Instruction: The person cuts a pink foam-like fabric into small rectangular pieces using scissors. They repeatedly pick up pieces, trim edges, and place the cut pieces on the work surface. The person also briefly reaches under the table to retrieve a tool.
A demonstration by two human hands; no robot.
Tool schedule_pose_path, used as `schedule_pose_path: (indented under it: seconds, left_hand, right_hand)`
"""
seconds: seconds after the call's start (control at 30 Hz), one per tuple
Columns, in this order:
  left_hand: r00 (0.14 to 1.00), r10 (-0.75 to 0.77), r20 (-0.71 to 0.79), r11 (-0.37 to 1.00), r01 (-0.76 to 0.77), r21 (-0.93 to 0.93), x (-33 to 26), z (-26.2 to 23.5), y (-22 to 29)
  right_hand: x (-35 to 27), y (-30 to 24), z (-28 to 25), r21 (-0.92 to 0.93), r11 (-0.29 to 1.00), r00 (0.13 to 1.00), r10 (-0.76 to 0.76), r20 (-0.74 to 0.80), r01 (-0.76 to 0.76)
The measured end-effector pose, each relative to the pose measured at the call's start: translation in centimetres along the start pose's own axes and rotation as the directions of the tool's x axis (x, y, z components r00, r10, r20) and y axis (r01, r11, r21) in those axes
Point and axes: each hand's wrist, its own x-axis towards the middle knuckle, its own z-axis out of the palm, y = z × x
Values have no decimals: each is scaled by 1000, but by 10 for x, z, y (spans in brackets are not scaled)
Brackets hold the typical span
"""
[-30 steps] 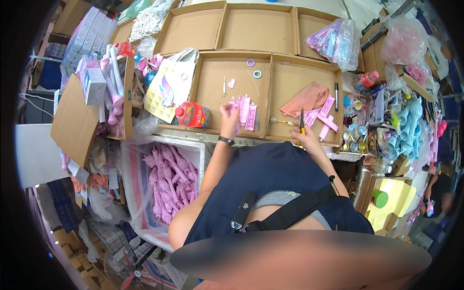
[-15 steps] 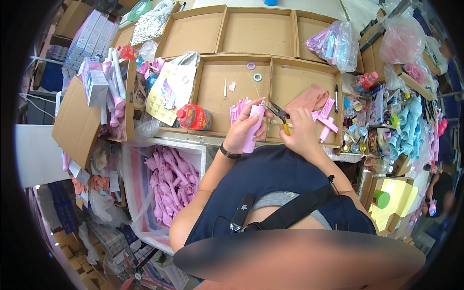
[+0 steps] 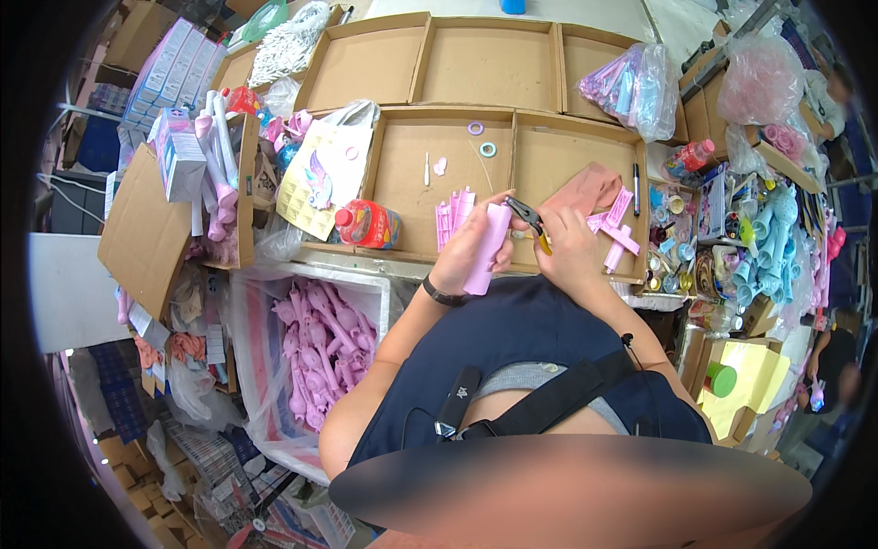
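The left hand [image 3: 465, 252] grips a long pink moulded plastic part [image 3: 487, 249], its long axis running up-right toward the right hand [image 3: 569, 249], which holds black yellow-handled cutters [image 3: 529, 220] closed-fisted just beside its top.

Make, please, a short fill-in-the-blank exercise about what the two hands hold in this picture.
1. The left hand holds a plastic piece of ____ colour.
2. The right hand holds small ____ with yellow handles.
3. The red bottle lies to the person's ____ of both hands.

Missing words: pink; pliers; left
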Motion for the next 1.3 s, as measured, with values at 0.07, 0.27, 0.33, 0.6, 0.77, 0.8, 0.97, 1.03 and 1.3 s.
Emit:
schedule_pose_path:
  seconds: [0.07, 0.27, 0.33, 0.6, 0.77, 0.8, 0.97, 1.03, 1.3]
  left_hand:
    - [999, -39, 5, 999, 39, 23, 1, -8, -3]
    - [733, 588, 341, -118, -340, 933, 7, -24, -16]
    - [546, 586, 599, -416, -432, 800, 12, -22, -12]
    - [345, 875, 340, -192, -397, 897, 39, 2, 33]
    - [642, 683, 348, -145, -348, 926, 42, -8, 42]
    - [694, 652, 305, -109, -312, 944, 42, -12, 40]
    - [924, 381, -9, 364, -141, 921, 37, -20, 9]
    - [986, 163, -22, 703, -101, 704, 26, -15, -6]
    - [986, -159, -57, 840, 165, 516, 15, -8, -27]
  right_hand:
    - [-2, 4, 3, 143, 986, 995, 80, 54, -87]
    - [-5, 17, 13, 422, 822, 917, 282, 281, -382]
    - [-6, 18, 15, 370, 850, 907, 255, 337, -376]
    - [-10, 5, -8, 498, 804, 818, -25, 574, -325]
    - [-9, -3, -25, 694, 592, 783, -163, 601, -410]
    - [-9, -3, -27, 718, 510, 775, -146, 615, -474]
    - [-5, 7, -31, 776, 272, 805, -6, 593, -569]
    - [0, 17, -24, 767, 242, 802, 103, 589, -594]
    - [4, 31, 13, 728, 365, 813, 314, 491, -580]
